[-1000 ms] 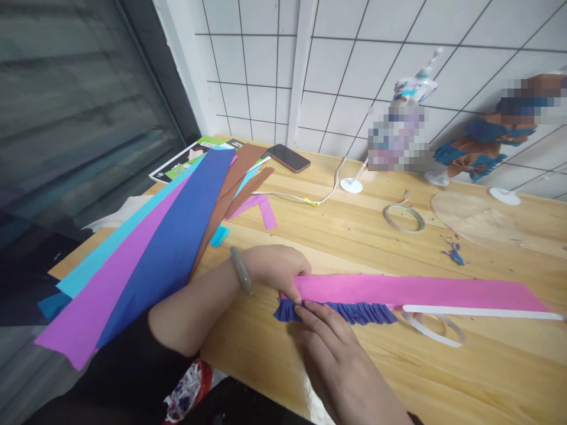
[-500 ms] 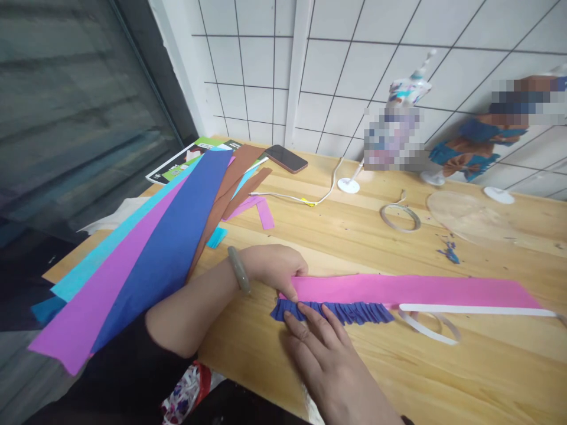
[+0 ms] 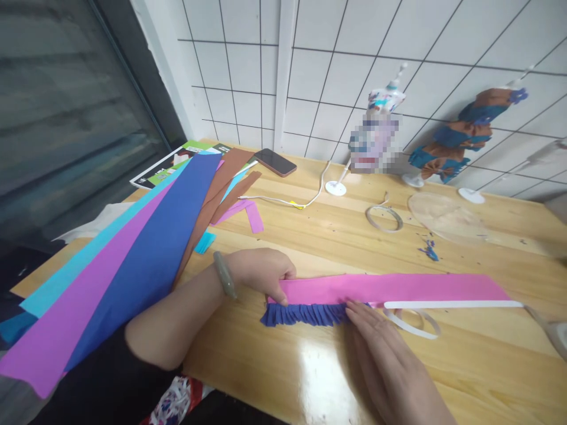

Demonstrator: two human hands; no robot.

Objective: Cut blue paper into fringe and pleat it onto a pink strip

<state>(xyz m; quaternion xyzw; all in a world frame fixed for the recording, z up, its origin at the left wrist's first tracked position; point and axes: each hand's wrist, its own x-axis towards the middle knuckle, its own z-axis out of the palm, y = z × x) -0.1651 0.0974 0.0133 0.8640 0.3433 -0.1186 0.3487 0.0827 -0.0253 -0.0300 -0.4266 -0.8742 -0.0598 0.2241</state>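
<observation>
A long pink strip (image 3: pixel 398 288) lies flat on the wooden table, with a pleated dark blue strip (image 3: pixel 305 314) along its near edge. My left hand (image 3: pixel 261 271) pinches the left end of the pink strip, thumb on top and fingers curled. My right hand (image 3: pixel 390 354) rests its fingertips on the right end of the blue pleats, fingers together and stretched out flat. From beside those fingertips, white tape (image 3: pixel 452 304) runs rightward along the pink edge, and a loose loop of it lies below.
Long blue, purple, turquoise and brown sheets (image 3: pixel 163 236) fan out at the left. Farther back are a phone (image 3: pixel 275 162), a white cable (image 3: pixel 312 203), a tape ring (image 3: pixel 384 218) and small dress-like figures on stands (image 3: pixel 335 188).
My right hand has slid right along the blue pleats, from their left part to their right end, and its fingers have come together. My left hand still pinches the pink strip's end.
</observation>
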